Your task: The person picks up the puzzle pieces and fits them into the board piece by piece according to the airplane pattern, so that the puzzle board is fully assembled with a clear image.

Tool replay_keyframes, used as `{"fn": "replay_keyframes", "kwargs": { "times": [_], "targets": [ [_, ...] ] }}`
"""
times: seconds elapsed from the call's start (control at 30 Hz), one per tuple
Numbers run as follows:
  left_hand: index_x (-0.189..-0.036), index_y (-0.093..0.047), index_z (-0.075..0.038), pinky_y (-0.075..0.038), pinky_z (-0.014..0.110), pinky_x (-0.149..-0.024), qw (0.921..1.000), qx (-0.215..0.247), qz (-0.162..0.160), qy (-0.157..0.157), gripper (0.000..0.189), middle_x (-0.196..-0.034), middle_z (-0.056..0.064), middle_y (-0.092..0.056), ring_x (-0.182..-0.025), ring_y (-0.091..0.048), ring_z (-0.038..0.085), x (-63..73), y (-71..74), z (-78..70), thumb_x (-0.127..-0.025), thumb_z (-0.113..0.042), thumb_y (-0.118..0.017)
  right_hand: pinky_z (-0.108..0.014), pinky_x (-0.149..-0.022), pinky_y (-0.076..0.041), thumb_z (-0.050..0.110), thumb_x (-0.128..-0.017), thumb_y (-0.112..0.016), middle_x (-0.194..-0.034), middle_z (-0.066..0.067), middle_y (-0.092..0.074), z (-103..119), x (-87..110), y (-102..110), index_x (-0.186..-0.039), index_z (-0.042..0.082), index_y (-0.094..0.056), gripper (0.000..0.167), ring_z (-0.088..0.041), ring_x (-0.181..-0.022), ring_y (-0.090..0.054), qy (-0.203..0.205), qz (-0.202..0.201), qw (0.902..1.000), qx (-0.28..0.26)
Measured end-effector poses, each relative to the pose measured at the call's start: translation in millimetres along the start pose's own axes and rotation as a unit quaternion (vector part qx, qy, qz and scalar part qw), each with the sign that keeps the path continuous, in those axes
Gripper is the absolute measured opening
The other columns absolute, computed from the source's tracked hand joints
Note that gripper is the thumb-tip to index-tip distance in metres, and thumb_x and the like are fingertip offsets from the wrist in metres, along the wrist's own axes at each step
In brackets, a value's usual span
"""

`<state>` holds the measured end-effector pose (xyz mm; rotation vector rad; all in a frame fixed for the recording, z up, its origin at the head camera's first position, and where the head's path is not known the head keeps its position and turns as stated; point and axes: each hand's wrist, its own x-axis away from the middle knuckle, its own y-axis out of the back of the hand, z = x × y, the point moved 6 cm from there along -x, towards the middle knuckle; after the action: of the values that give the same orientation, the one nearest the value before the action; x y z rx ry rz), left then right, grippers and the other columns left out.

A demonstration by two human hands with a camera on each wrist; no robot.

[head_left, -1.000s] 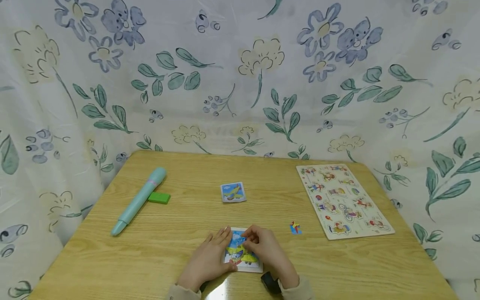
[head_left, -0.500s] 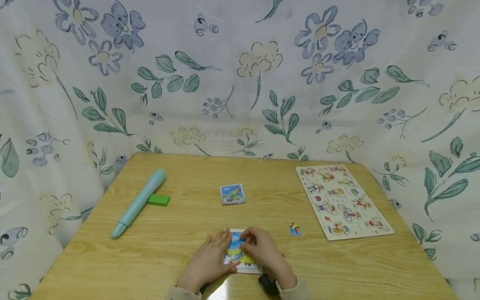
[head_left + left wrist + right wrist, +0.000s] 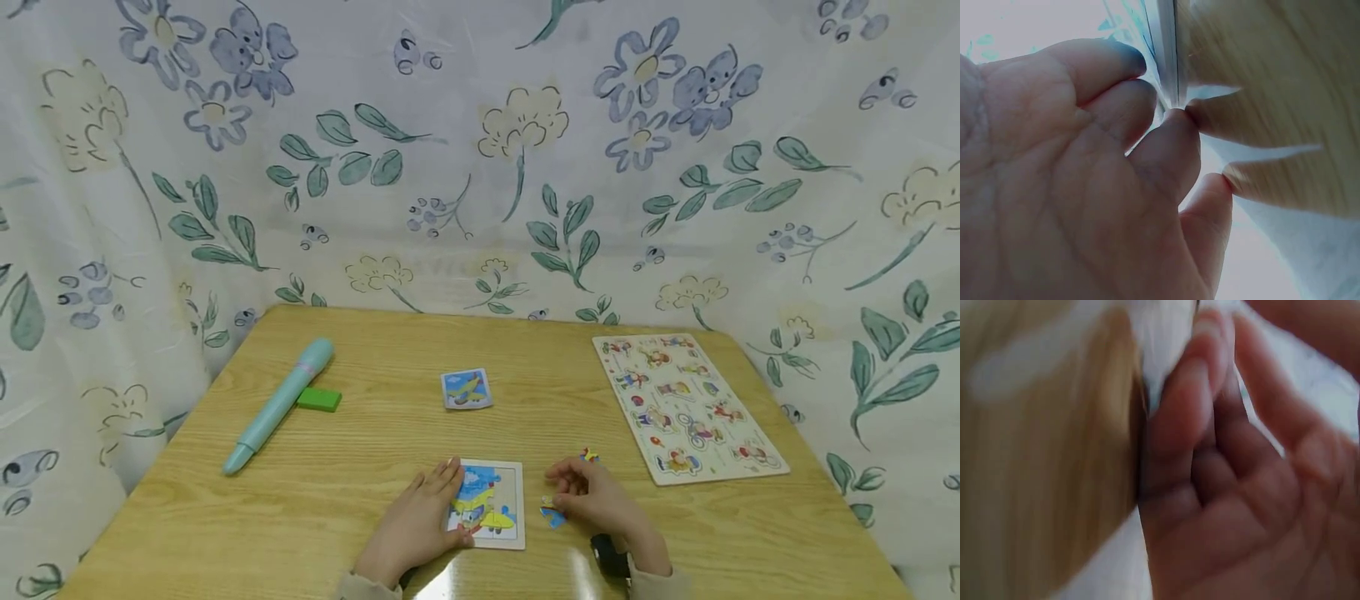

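Note:
My left hand (image 3: 420, 517) lies with straight fingers along the left side of a small framed jigsaw puzzle (image 3: 504, 500), thumb at its lower edge. An aeroplane picture in blue and yellow fills part of the frame; its upper right shows pale bare backing. In the left wrist view, left fingertips (image 3: 1175, 140) meet the board's edge. Just right of the board, my right hand (image 3: 600, 500) is bent over a loose blue puzzle piece (image 3: 553, 518), its thumb overlapping it, thumb and forefinger apart. Another piece (image 3: 590, 455) shows partly behind that hand. The right wrist view shows curled fingers (image 3: 1179, 412) beside the tabletop.
A picture card (image 3: 466, 389) with an aeroplane lies beyond the puzzle. At the left are a teal pen-shaped toy (image 3: 279, 407) and a green block (image 3: 319, 400). A wooden figure puzzle board (image 3: 690, 408) lies at the right. Flowered cloth (image 3: 480, 183) hangs behind the table.
My right hand has left the puzzle's upper right and moved right to the loose piece, uncovering the pale backing. My left hand stays at the board's left side.

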<state>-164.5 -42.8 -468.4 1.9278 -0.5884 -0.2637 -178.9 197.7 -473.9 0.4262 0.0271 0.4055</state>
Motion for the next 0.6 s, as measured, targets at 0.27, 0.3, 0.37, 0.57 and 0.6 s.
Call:
{"fn": "replay_keyframes", "kwargs": {
  "times": [0.27, 0.3, 0.37, 0.57, 0.6],
  "targets": [
    [-0.145, -0.041, 0.001, -0.029, 0.056, -0.117, 1.0, -0.005, 0.0, 0.0, 0.088, -0.155, 0.015, -0.037, -0.143, -0.035, 0.035, -0.9, -0.3, -0.4, -0.078, -0.047, -0.074, -0.016, -0.058, -0.039, 0.007, -0.076, -0.079, -0.084, -0.002, -0.049, -5.2, 4.8, 0.2, -0.111, -0.003, -0.063, 0.04, -0.003, -0.068, -0.041, -0.008, 0.054, 0.9983, 0.022],
    [-0.145, -0.041, 0.001, -0.029, 0.056, -0.117, 1.0, -0.006, 0.0, 0.0, 0.088, -0.154, 0.015, -0.037, -0.143, -0.035, 0.035, -1.0, -0.3, -0.3, -0.078, -0.047, -0.074, -0.016, -0.058, -0.039, 0.007, -0.075, -0.08, -0.084, -0.002, -0.048, -5.1, 3.9, -0.6, -0.11, -0.002, -0.064, 0.04, -0.003, -0.068, -0.041, -0.014, 0.052, 0.9982, 0.029],
    [-0.145, -0.041, 0.001, -0.029, 0.056, -0.117, 1.0, -0.007, 0.001, 0.0, 0.088, -0.155, 0.015, -0.036, -0.143, -0.034, 0.035, -1.1, -0.5, -0.2, -0.078, -0.048, -0.073, -0.016, -0.057, -0.038, 0.007, -0.074, -0.081, -0.082, -0.001, -0.046, -3.2, 2.6, -1.7, -0.108, 0.0, -0.064, 0.039, -0.003, -0.067, -0.04, -0.02, 0.043, 0.998, 0.042],
    [-0.145, -0.041, 0.0, -0.028, 0.056, -0.117, 1.0, 0.001, 0.001, 0.003, 0.088, -0.155, 0.015, -0.036, -0.144, -0.034, 0.034, -1.5, -2.0, 0.0, -0.078, -0.047, -0.074, -0.016, -0.058, -0.039, 0.007, -0.073, -0.082, -0.081, -0.001, -0.046, 3.0, 2.9, -3.9, -0.095, 0.001, -0.062, 0.031, -0.004, -0.068, -0.041, -0.034, 0.016, 0.9974, 0.062],
    [-0.145, -0.041, 0.0, -0.028, 0.056, -0.117, 1.0, 0.001, 0.001, 0.004, 0.088, -0.155, 0.015, -0.036, -0.144, -0.034, 0.034, -1.7, -2.3, 0.0, -0.078, -0.046, -0.074, -0.016, -0.059, -0.04, 0.007, -0.072, -0.082, -0.082, -0.002, -0.048, 3.9, 3.4, -3.9, -0.094, 0.001, -0.062, 0.031, -0.005, -0.07, -0.042, -0.036, 0.013, 0.9972, 0.065]
  ]
}}
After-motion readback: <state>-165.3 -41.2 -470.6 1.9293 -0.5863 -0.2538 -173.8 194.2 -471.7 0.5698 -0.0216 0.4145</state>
